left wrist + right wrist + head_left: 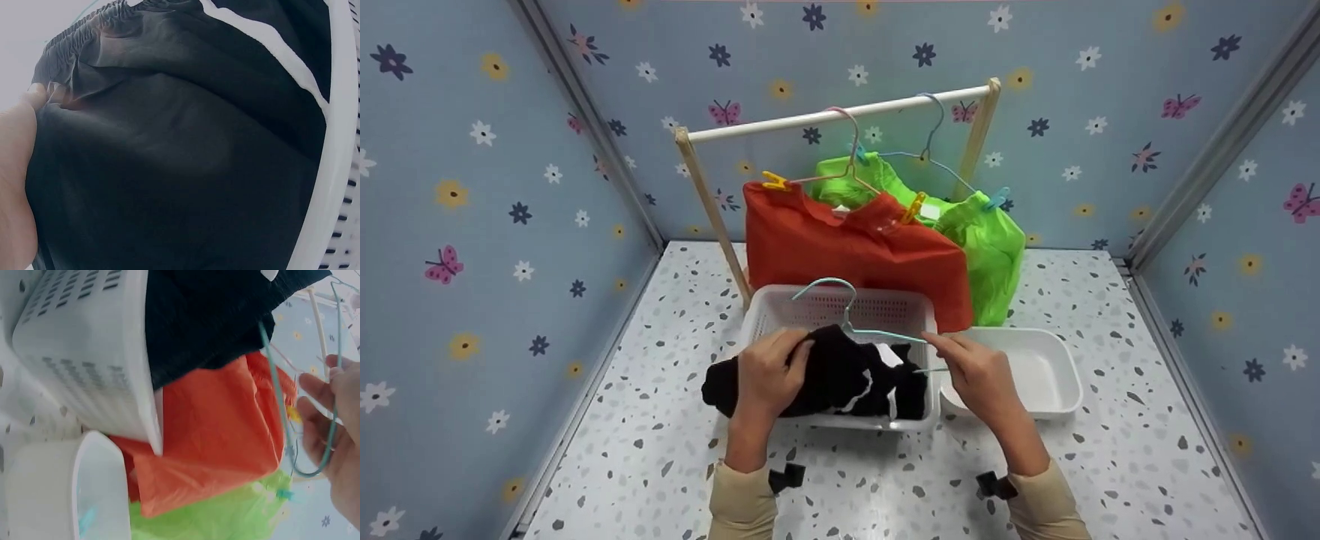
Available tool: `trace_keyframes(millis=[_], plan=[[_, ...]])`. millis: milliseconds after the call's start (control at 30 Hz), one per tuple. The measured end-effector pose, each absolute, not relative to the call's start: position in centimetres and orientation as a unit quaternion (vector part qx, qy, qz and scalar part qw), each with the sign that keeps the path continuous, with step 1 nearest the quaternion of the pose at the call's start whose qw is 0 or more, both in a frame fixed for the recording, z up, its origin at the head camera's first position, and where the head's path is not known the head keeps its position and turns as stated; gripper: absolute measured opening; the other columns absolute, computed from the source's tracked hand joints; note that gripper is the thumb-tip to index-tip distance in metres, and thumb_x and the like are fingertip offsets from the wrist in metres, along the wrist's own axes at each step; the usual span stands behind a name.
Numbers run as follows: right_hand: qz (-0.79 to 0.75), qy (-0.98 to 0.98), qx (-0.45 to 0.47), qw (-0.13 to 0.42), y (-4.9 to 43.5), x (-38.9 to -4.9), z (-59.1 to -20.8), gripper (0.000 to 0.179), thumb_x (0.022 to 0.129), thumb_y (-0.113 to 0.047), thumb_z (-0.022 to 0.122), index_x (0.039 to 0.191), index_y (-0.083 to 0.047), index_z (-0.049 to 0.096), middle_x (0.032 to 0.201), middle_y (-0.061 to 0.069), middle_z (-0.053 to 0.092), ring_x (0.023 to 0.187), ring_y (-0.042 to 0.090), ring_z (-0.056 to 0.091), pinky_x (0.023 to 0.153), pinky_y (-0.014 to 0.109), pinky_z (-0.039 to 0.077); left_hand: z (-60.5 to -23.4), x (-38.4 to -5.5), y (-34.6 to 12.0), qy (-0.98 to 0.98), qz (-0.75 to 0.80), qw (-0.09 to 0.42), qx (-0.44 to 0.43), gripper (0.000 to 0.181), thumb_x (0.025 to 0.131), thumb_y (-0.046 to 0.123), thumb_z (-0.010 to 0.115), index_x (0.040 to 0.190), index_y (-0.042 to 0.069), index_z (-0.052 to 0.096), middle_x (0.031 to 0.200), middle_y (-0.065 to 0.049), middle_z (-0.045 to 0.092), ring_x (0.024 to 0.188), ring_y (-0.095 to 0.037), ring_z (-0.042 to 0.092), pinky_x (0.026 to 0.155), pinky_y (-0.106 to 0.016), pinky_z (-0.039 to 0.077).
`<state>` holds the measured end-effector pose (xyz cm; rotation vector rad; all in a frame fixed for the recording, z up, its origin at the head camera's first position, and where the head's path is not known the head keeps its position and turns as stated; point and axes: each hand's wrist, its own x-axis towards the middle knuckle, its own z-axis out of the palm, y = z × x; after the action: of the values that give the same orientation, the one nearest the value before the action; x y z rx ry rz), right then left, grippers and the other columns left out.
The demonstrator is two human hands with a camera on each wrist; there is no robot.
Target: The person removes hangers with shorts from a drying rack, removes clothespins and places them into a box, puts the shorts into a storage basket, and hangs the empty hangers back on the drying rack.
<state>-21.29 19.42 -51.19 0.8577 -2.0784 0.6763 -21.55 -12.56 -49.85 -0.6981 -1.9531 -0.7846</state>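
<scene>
A black garment (829,379) with a gathered elastic waist and white trim lies over the white perforated basket (847,424). My left hand (769,371) pinches its waist edge; the gathers (84,39) show in the left wrist view. Over the basket, my right hand (975,371) holds the right end of a light teal wire hanger (885,333). In the right wrist view, fingers (318,413) curl around the hanger's bent end. The hanger's hook points up, and its left part is hidden behind or inside the black garment.
A rack with a white bar (780,124) stands behind. On it hang a red garment (855,251) with yellow clips and a green garment (994,255) with blue clips. Right of the basket sits a white tub (1065,375); a light blue clip (87,520) lies in it.
</scene>
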Motion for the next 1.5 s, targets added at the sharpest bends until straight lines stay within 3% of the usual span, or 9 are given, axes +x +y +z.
trace_keyframes(millis=[233,333,533,900,1133,1367,1500], plan=[[0.252,-0.801,0.319,0.439,21.0,-20.8,-51.4,0.023,0.1,-0.02,0.056,0.111,-0.017,0.075,0.065,-0.003,0.055,0.044,0.009,0.037,0.039,0.027,0.031,-50.6,-22.7,-11.7,-0.792,-0.335,0.418,-0.292,0.009,0.092,0.014,0.066,0.093,0.006,0.07,0.082,-0.003,0.067,0.07,-0.02,0.064,0.061,-0.035,0.05],[0.247,-0.803,0.307,0.448,21.7,-20.7,-51.5,0.024,0.101,-0.022,0.054,0.109,-0.014,0.076,0.066,-0.002,0.057,0.043,0.009,0.036,0.038,0.027,0.031,-50.9,-23.2,-11.4,-0.802,-0.336,0.402,-0.289,0.011,0.094,0.017,0.064,0.095,0.008,0.07,0.083,-0.002,0.066,0.072,-0.019,0.063,0.064,-0.034,0.05],[0.235,-0.808,0.282,0.461,23.3,-20.3,-51.8,0.023,0.099,-0.019,0.055,0.107,-0.015,0.076,0.067,-0.001,0.058,0.043,0.01,0.038,0.038,0.029,0.032,-51.8,-23.9,-11.3,-0.809,-0.357,0.373,-0.283,0.011,0.094,0.018,0.065,0.097,0.01,0.071,0.088,-0.001,0.068,0.077,-0.02,0.065,0.068,-0.036,0.051],[0.253,-0.818,0.234,0.461,26.4,-19.6,-51.9,0.027,0.093,-0.009,0.055,0.109,-0.013,0.076,0.069,0.002,0.064,0.052,0.015,0.056,0.042,0.03,0.037,-52.8,-25.3,-11.5,-0.827,-0.353,0.348,-0.266,0.011,0.095,0.019,0.065,0.098,0.011,0.071,0.086,0.0,0.066,0.081,-0.018,0.062,0.074,-0.034,0.049],[0.254,-0.823,0.225,0.456,27.0,-19.3,-52.1,0.028,0.091,-0.008,0.056,0.11,-0.014,0.075,0.067,0.001,0.062,0.051,0.013,0.054,0.042,0.03,0.037,-53.2,-25.9,-11.1,-0.851,-0.325,0.327,-0.25,0.014,0.095,0.02,0.064,0.101,0.011,0.072,0.09,0.0,0.067,0.084,-0.022,0.062,0.076,-0.037,0.048],[0.253,-0.824,0.221,0.457,27.7,-19.3,-52.3,0.023,0.097,-0.016,0.057,0.11,-0.012,0.075,0.069,0.002,0.064,0.052,0.014,0.057,0.042,0.03,0.039,-53.0,-27.0,-10.1,-0.873,-0.289,0.328,-0.217,0.013,0.094,0.019,0.066,0.102,0.015,0.075,0.09,0.0,0.068,0.082,-0.024,0.062,0.071,-0.041,0.047],[0.253,-0.825,0.21,0.46,28.2,-19.2,-52.3,0.023,0.091,-0.008,0.063,0.109,-0.012,0.076,0.07,0.002,0.065,0.052,0.014,0.057,0.043,0.031,0.04,-53.2,-27.9,-9.4,-0.886,-0.285,0.312,-0.192,0.013,0.094,0.017,0.066,0.101,0.015,0.077,0.09,-0.001,0.069,0.078,-0.024,0.062,0.069,-0.039,0.049]])
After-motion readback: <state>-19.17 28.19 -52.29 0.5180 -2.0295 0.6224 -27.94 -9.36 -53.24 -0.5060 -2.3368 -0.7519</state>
